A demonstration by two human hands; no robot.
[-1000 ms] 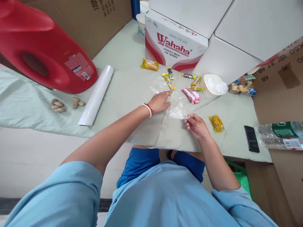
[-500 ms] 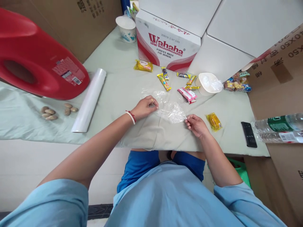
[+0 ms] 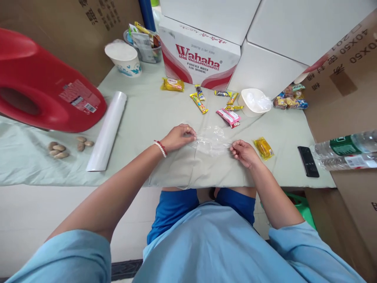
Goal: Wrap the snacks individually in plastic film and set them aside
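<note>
A thin, clear plastic film cover (image 3: 213,143) is stretched between my two hands, just over the cloth near the table's front edge. My left hand (image 3: 180,136), with a beaded bracelet at the wrist, pinches its left side between thumb and fingers. On the opposite side my right hand (image 3: 243,152) is closed on the edge, pulling it into a narrow gathered strand. A yellow-wrapped snack (image 3: 263,148) lies just right of my right hand. Beyond the film are a pink packet (image 3: 228,116) and a small yellow candy stick (image 3: 198,103).
At left stand a red jug (image 3: 53,86), a white roll (image 3: 107,131) and several brown stones (image 3: 57,150). A paper cup (image 3: 123,59), a Wahaha box (image 3: 200,55) and a white bowl (image 3: 250,110) line the back. A phone (image 3: 308,161) and plastic bottles (image 3: 344,149) lie at right.
The crumpled film is now spread and pulled taut sideways between my hands. Both hands keep their pinch. The view has shifted, bringing more of the back left into sight.
</note>
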